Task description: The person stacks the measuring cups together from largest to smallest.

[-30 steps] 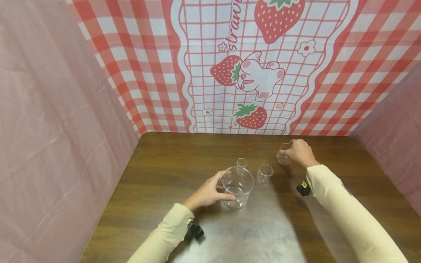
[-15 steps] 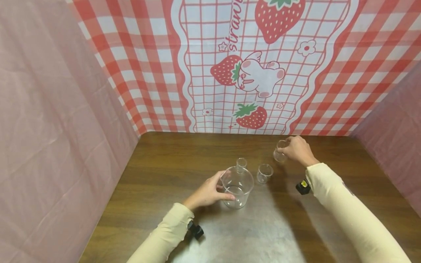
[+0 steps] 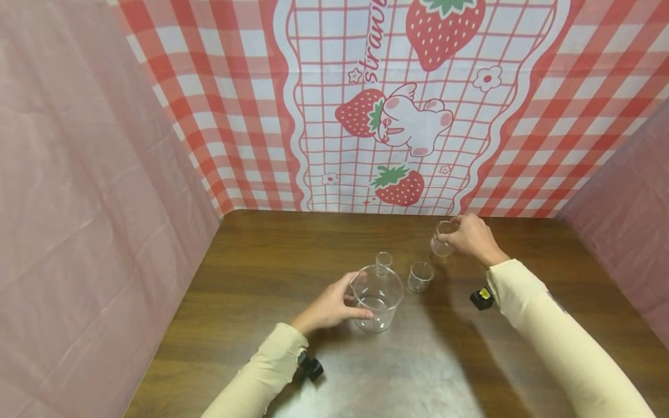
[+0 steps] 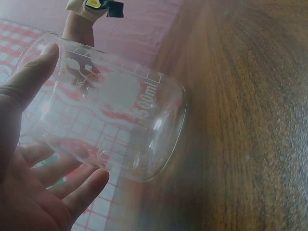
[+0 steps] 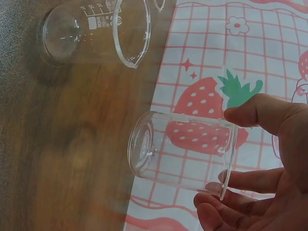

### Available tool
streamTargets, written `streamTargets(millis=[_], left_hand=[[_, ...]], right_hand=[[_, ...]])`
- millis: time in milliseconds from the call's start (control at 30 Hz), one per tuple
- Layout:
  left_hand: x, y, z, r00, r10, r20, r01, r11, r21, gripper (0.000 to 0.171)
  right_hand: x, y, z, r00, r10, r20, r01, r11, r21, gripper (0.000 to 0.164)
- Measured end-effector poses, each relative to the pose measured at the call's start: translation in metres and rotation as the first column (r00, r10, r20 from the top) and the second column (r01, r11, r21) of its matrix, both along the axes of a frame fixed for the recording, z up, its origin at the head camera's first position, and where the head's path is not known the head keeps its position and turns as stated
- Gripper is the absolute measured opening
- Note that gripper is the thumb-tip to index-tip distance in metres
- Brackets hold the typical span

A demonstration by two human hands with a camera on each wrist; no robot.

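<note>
My left hand (image 3: 331, 305) holds the large clear glass beaker (image 3: 385, 313) from its left side, thumb in front and fingers behind. It stands upright on the table, and the left wrist view shows its white 500 ml marking (image 4: 147, 101). At the back right, my right hand (image 3: 474, 237) pinches a smaller glass beaker (image 5: 183, 151) near its rim, thumb on one side and fingers on the other. In the right wrist view this beaker's base looks raised off the table. A small beaker (image 3: 420, 280) stands between the hands. Behind the large beaker is the smallest one (image 3: 384, 259).
The brown wooden table (image 3: 272, 249) ends at a red-and-white checked cloth (image 3: 245, 128) with strawberry prints. Pink curtains (image 3: 94, 203) hang on both sides. Each wrist carries a black camera (image 3: 482, 298).
My right hand has moved a little left and toward the back, carrying the smaller beaker with it. The left hand and the large beaker have stayed in place.
</note>
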State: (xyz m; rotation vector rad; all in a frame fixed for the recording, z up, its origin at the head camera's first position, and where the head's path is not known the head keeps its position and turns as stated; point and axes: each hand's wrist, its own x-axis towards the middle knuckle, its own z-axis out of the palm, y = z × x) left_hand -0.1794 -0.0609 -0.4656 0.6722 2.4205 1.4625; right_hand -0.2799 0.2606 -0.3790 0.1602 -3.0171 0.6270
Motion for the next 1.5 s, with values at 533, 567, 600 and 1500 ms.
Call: streamTargets(millis=[533,567,600,1500], left_hand=[[0.000,-0.001,0.000,1.000,-0.007,0.000,0.007,1.000,0.008,0.089],[0.000,-0.001,0.000,1.000,-0.005,-0.001,0.005,1.000,0.007,0.089],[0.000,-0.001,0.000,1.000,-0.004,0.000,0.004,1.000,0.008,0.089],[0.001,-0.001,0.001,1.000,-0.003,0.003,0.003,1.000,-0.003,0.088]], right_hand=[[0.006,-0.012,0.012,0.998,0.059,-0.037,-0.059,0.998,-0.001,0.056],[0.007,-0.013,0.013,0.997,0.062,-0.044,-0.062,0.998,-0.003,0.055],[0.007,-0.014,0.014,0.997,0.065,-0.052,-0.065,0.998,-0.006,0.053],[0.020,-0.030,0.034,0.989,0.128,-0.074,-0.128,0.992,0.003,0.053]])
